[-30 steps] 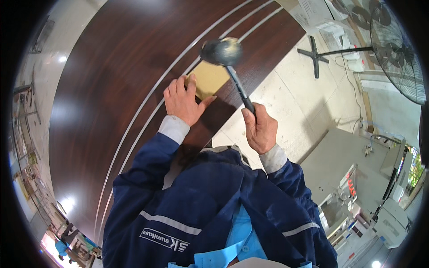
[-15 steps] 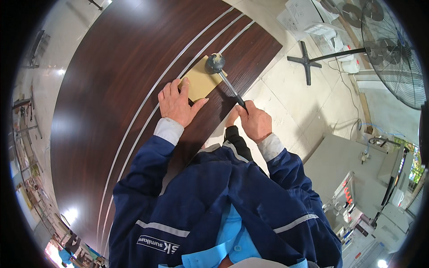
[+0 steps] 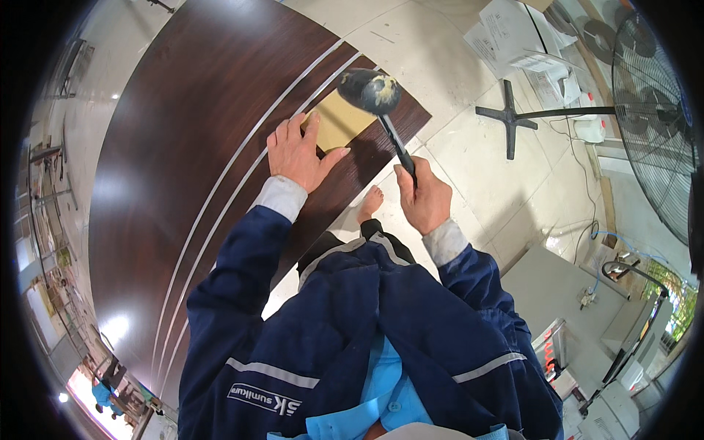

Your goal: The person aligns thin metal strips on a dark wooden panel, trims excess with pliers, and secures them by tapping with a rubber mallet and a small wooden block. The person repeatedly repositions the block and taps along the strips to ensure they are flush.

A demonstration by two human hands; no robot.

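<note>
My right hand [image 3: 427, 195] is closed round the black grip of a rubber mallet [image 3: 370, 91]. The mallet's worn black head is raised over a tan, flat rectangular block [image 3: 343, 126] and hides part of its far side. My left hand [image 3: 299, 155] lies with fingers spread, fingertips on the block's left edge and thumb along its near edge. Beneath the block is a dark brown wood-grain panel [image 3: 183, 139] with thin silver strips [image 3: 233, 163] running lengthwise along it. The block sits near the panel's right end, over the strips.
A black fan [image 3: 651, 125] on a cross-shaped foot [image 3: 507, 117] stands on the pale tiled floor [image 3: 455, 147] at the right. Behind it are white cartons [image 3: 506, 37]. A grey cabinet [image 3: 546, 282] is at the lower right. My bare foot [image 3: 372, 202] shows beside the panel's edge.
The mallet has risen off the block, its head now larger in view. My right hand has lifted with it. My left hand stays on the block while the whole view has shifted slightly.
</note>
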